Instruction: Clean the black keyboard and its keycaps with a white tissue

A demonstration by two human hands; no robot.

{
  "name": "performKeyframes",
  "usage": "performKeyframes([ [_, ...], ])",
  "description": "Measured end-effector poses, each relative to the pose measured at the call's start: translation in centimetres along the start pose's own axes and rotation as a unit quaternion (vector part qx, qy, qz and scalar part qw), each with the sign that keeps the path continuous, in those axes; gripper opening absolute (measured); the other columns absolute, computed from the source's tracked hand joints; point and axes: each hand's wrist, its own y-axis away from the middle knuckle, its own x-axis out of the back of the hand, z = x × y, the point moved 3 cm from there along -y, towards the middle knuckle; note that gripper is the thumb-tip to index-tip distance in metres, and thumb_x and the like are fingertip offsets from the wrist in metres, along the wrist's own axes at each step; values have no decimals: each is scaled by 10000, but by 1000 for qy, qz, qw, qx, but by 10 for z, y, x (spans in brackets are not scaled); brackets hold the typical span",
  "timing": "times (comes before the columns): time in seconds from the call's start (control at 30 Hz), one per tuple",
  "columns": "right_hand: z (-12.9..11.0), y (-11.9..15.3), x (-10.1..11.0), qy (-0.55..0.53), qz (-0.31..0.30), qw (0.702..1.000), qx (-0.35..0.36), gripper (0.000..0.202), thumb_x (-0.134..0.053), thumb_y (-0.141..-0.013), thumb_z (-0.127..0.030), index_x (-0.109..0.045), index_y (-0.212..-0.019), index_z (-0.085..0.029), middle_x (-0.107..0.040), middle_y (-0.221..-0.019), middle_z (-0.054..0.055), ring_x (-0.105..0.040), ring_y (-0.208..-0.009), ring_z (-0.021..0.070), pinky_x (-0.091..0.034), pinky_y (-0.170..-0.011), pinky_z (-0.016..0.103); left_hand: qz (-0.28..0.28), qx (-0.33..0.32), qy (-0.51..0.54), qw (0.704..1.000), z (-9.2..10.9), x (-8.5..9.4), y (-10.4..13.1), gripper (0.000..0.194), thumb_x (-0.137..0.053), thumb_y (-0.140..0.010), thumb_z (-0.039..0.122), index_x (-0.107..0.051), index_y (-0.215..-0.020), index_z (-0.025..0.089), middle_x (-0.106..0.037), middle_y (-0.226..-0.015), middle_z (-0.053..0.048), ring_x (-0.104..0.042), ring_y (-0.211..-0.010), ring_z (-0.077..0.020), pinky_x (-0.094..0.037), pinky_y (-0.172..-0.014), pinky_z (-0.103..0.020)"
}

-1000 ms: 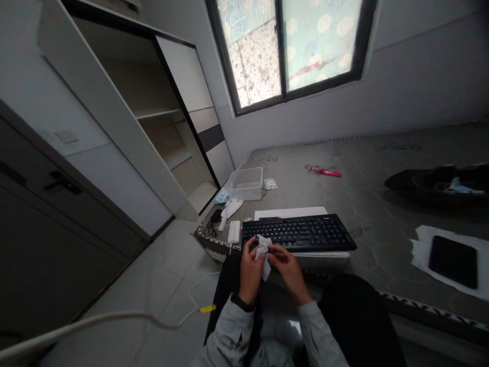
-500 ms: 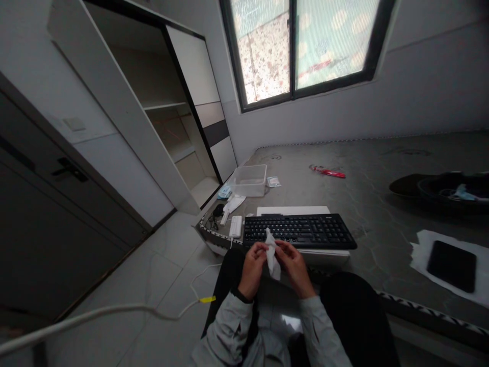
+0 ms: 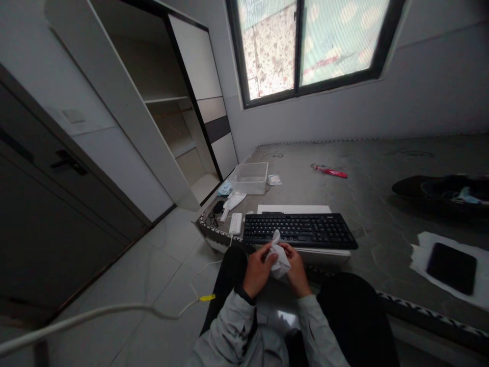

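Note:
A crumpled white tissue (image 3: 280,262) hangs between my two hands, just in front of the keyboard's near edge. My left hand (image 3: 259,270) pinches it from the left, thumb toward the middle. On the other side my right hand (image 3: 296,267) grips it with bent fingers, partly hidden by the tissue. A pointed end of it sticks up over the black keyboard (image 3: 305,229). The keyboard lies on a white box (image 3: 324,252) at the edge of the grey mattress-like surface (image 3: 378,204).
A white power strip (image 3: 236,224) and a clear plastic bin (image 3: 249,179) stand to the left. Farther back lies a red packet (image 3: 332,172). At right are a dark tablet-like slab (image 3: 452,267) on white paper and a black bag-like item (image 3: 412,187). A white cable (image 3: 126,308) crosses at lower left.
The tissue has gone from a narrow hanging strip to a wider, bunched shape. My left hand has shifted slightly right, its thumb now over the tissue. The view has tilted a little.

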Motion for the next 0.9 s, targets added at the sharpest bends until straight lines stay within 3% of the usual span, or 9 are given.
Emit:
performKeyframes([
  [0.13,2,2,3,16,-28,999,-35,388,-783,-604,-438,-706,-895,-192,-763,-798,45,-676,-696,223,-519,-645,327,-11,-34,-65,997,5,1,2,411,-610,-824,317,-628,-1227,237,-721,-1149,-44,-649,-1039,-258,-479,-924,-345],
  [0.3,-9,6,1,113,-79,990,-4,367,-720,-696,-483,-747,-939,-208,-766,-962,67,-669,-932,276,-497,-883,426,74,-19,-96,992,-8,11,1,313,-510,-882,388,-700,-1058,211,-751,-946,-49,-665,-865,-231,-481,-760,-287],
  [0.43,-18,5,8,175,-20,983,52,370,-676,-732,-517,-736,-945,-221,-751,-974,81,-647,-963,284,-485,-909,459,122,12,-83,989,-19,18,0,391,-502,-870,483,-714,-914,157,-720,-764,-34,-615,-705,-194,-453,-643,-260],
  [0.53,-21,3,14,179,26,980,83,430,-671,-727,-538,-704,-1023,-227,-710,-1104,89,-622,-1027,275,-463,-955,457,103,11,-59,993,-17,18,-1,398,-555,-834,494,-729,-933,151,-732,-798,-39,-615,-740,-206,-468,-674,-271],
  [0.67,-21,5,10,153,-21,986,68,482,-620,-778,-544,-651,-1169,-263,-611,-1317,70,-535,-1210,263,-373,-1067,444,38,3,-42,998,-10,11,1,365,-547,-850,452,-721,-992,164,-735,-831,-38,-618,-766,-204,-471,-686,-266],
  [0.8,-21,9,2,125,-82,989,20,472,-586,-799,-563,-675,-1151,-261,-656,-1269,60,-563,-1190,268,-394,-1051,420,46,4,-36,998,-8,7,2,294,-567,-847,426,-672,-996,195,-699,-813,-11,-602,-711,-164,-452,-639,-226],
  [0.9,-20,10,0,136,-91,986,19,470,-632,-767,-553,-691,-1122,-252,-704,-1180,61,-623,-1084,273,-460,-966,394,61,13,-9,998,-9,7,2,287,-594,-827,423,-653,-1013,212,-698,-846,-8,-614,-737,-164,-471,-674,-227],
])
